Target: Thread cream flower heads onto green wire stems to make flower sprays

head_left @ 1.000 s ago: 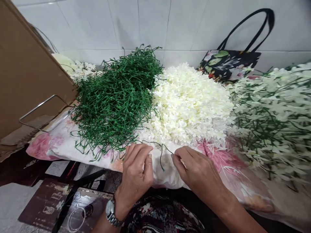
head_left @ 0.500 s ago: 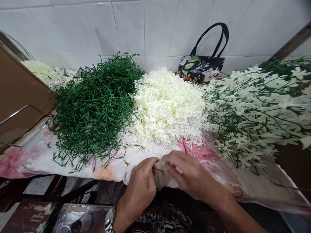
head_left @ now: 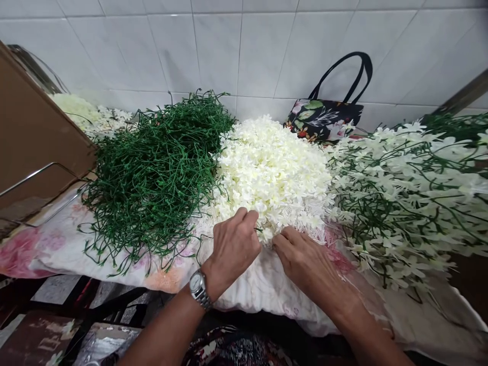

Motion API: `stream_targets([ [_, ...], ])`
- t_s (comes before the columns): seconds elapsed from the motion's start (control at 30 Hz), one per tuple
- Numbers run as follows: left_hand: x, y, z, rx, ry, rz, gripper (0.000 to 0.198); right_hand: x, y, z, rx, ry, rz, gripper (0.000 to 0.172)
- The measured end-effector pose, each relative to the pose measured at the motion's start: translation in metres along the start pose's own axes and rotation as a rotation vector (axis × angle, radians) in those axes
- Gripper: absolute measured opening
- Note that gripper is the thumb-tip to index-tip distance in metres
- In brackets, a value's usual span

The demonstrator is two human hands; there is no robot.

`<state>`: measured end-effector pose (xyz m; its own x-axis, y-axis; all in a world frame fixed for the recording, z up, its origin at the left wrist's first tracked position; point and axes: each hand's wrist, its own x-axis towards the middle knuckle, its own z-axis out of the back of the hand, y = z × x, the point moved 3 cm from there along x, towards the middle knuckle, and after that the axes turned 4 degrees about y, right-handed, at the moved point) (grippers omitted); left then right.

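Observation:
My left hand (head_left: pixel 237 243), with a watch at its wrist, is closed at the front edge of a heap of white artificial flowers (head_left: pixel 272 162). A short bit of green stem (head_left: pixel 260 230) shows at its fingertips. Close beside it, my right hand (head_left: pixel 299 254) has its fingers pinched together at the lower edge of the same heap. What lies between those fingertips is hidden. Left of the flowers is a tangled pile of green plastic stems (head_left: pixel 160 173). On the right lie finished-looking sprays of white flowers on green stems (head_left: pixel 404 193).
A flowered cloth (head_left: pixel 163 279) covers the work surface. At the left stand a cardboard box (head_left: pixel 38 137) and a bent metal wire (head_left: pixel 34 175). A black floral handbag (head_left: pixel 324 119) leans against the white tiled wall (head_left: pixel 263 46). More pale flowers (head_left: pixel 76 109) lie behind the stems.
Both hands have moved forward, from the cloth's front edge to the near side of the white flower heap. The view has shifted slightly.

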<state>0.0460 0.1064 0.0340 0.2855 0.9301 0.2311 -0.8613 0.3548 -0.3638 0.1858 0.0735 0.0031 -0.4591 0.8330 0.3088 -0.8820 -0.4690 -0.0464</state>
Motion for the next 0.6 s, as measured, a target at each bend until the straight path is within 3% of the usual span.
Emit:
stream_targets([
  [0.1,0.008,-0.004,-0.005,0.103,0.025,-0.053,0.027,-0.003,-0.001,0.002,0.026,0.007,0.000,0.025],
  [0.2,0.008,-0.002,-0.006,0.049,-0.023,-0.061,0.026,-0.007,-0.002,0.003,0.081,0.019,0.000,0.024],
  [0.37,-0.009,0.008,0.000,-0.443,-0.117,-0.020,0.020,-0.018,-0.001,0.001,0.237,0.012,-0.013,0.020],
  [0.43,-0.018,0.013,0.000,-0.738,-0.099,0.093,0.014,-0.022,-0.002,0.001,0.306,-0.022,-0.028,0.021],
  [0.53,-0.033,0.019,-0.005,-1.194,-0.023,0.399,0.003,-0.027,-0.004,0.004,0.519,-0.046,-0.067,0.021],
  [0.6,-0.042,0.020,-0.010,-1.469,0.043,0.574,0.007,-0.029,-0.005,0.007,0.721,-0.010,-0.122,0.017],
])
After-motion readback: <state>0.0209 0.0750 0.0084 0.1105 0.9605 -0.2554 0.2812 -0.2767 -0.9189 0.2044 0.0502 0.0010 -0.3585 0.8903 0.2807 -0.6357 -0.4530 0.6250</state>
